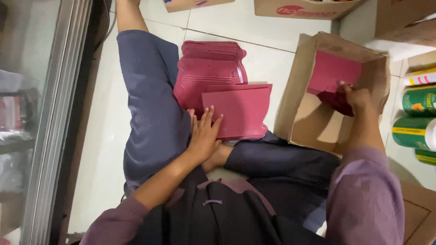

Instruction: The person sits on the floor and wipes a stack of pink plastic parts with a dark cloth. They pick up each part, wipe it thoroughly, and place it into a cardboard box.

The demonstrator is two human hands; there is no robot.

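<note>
- The dark red cloth piece [335, 102] sits inside the open cardboard box [295, 86], near its right wall, and the right hand [356, 97] closes its grip on it with fingers bent around the upper edge.
- Behind this piece, a flat pink sheet [334, 70] leans against the back wall of the box.
- The left hand [204, 134] lies flat and open, fingers spread, holding nothing; it presses on the near left corner of the top pink envelope [238, 111].
- This envelope lies on a pile of pink envelopes [204, 75] with wavy edges, which rests on the tiled floor [272, 59] between the person's legs [152, 113] and just beside the left wall of the box.
- I judge that the step in hand is picking from the box while the other hand keeps the pile steady.
- The next move, as I judge it, calls for lifting the piece clear over the box wall without catching the pink sheet, and for the left hand to keep the top envelope from sliding.
- At the right edge of the floor lie green and yellow cans [418, 118] on their sides, well apart from the pile; more cardboard boxes [299, 8] stand at the far edge.
</note>
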